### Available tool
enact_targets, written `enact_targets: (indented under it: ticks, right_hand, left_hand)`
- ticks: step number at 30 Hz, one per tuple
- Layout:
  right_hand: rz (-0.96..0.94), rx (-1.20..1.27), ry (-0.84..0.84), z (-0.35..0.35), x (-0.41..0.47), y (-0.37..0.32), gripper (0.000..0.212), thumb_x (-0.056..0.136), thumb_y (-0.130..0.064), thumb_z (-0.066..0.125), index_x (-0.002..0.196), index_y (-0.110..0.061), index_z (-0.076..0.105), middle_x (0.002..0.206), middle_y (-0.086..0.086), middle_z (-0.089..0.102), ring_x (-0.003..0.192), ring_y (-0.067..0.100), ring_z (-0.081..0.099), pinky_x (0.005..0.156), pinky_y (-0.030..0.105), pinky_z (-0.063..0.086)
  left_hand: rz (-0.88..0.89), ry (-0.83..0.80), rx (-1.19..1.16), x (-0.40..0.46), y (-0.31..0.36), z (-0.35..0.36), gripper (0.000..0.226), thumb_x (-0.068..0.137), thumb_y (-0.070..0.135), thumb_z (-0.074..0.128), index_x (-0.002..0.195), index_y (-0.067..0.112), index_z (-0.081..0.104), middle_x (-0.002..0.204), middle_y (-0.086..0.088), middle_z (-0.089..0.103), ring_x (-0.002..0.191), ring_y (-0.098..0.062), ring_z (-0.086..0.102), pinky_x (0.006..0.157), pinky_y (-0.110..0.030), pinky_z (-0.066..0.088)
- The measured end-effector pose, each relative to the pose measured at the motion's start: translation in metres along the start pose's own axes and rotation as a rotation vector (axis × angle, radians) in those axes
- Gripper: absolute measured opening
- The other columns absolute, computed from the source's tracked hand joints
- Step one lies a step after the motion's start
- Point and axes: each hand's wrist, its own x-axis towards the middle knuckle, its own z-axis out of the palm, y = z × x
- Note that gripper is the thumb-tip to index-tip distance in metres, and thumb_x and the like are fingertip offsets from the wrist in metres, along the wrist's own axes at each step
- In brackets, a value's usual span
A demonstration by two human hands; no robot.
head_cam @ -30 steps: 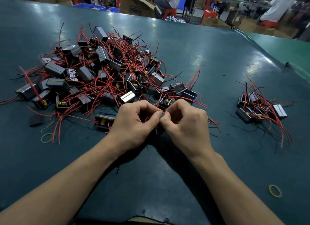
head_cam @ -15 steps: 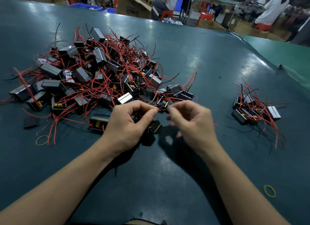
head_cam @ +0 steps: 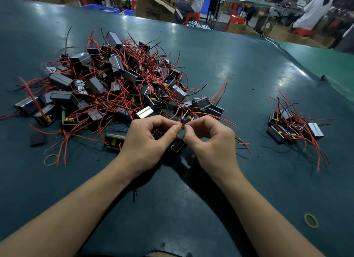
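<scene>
Head view puts both hands at the middle of the green surface (head_cam: 249,69), knuckles up and nearly touching, just in front of the near edge of the big heap of wired components (head_cam: 115,88). The left hand (head_cam: 147,141) and the right hand (head_cam: 212,143) each form a tight thumb-and-forefinger grip. The two grips meet on one red lead (head_cam: 183,125), while the other fingers curl loosely underneath and hold nothing that I can see. The lead's long axis runs roughly left to right across the view, level with the fingertips (head_cam: 177,130), so each hand has one side of the same short stretch. The small black component (head_cam: 178,146) that seems to belong to that lead sits directly below the pinch, toward the person, and is half hidden between the two hands. I cannot tell whether it rests on the surface or hangs from the lead. It lies almost centred under the gap, so neither hand is clearly nearer to it. I judge that any twist or pull will have to act along the lead's left-right line, with one hand working against the other. The smaller group of components (head_cam: 293,126) lies well apart on the right, so the right hand is nearer to it.
</scene>
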Motion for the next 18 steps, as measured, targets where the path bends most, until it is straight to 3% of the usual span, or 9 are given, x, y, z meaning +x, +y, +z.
enact_targets:
  ticks: [4, 11, 15, 18]
  right_hand:
    - [-0.234, -0.168, 0.045, -0.001, 0.0, -0.001, 0.004, 0.079, -0.01, 0.07, 0.075, -0.01, 0.07, 0.066, -0.007, 0.066, 0.06, 0.005, 0.059, 0.06, 0.013, 0.045]
    - [-0.475, -0.422, 0.054, -0.005, 0.0, 0.003, 0.009, 0.082, -0.01, 0.068, 0.073, -0.008, 0.068, 0.068, 0.001, 0.066, 0.061, 0.02, 0.06, 0.056, 0.037, 0.05]
    - [-0.659, -0.672, 0.081, -0.007, 0.001, 0.006, 0.024, 0.093, -0.016, 0.059, 0.071, -0.01, 0.068, 0.069, 0.003, 0.063, 0.064, 0.026, 0.057, 0.047, 0.039, 0.046]
    - [-0.751, -0.704, 0.074, -0.011, 0.002, 0.006, 0.023, 0.095, -0.014, 0.058, 0.074, -0.01, 0.069, 0.079, 0.003, 0.064, 0.07, 0.026, 0.059, 0.047, 0.038, 0.045]
  left_hand:
    - [0.028, -0.036, 0.018, -0.001, 0.001, -0.002, 0.007, 0.087, 0.009, 0.071, 0.091, 0.01, 0.076, 0.082, 0.0, 0.074, 0.076, -0.012, 0.069, 0.069, -0.021, 0.052]
    - [0.015, -0.057, 0.062, 0.0, 0.0, 0.0, 0.006, 0.088, 0.01, 0.07, 0.089, 0.01, 0.076, 0.074, 0.002, 0.073, 0.062, -0.002, 0.063, 0.059, -0.014, 0.048]
    - [0.021, -0.058, 0.103, -0.002, -0.001, -0.001, 0.006, 0.087, 0.01, 0.07, 0.087, 0.013, 0.075, 0.072, 0.002, 0.072, 0.062, -0.004, 0.064, 0.059, -0.015, 0.048]
    - [0.035, -0.063, 0.123, -0.003, 0.0, -0.002, 0.007, 0.087, 0.009, 0.07, 0.086, 0.013, 0.075, 0.073, 0.004, 0.072, 0.064, -0.001, 0.064, 0.061, -0.014, 0.048]
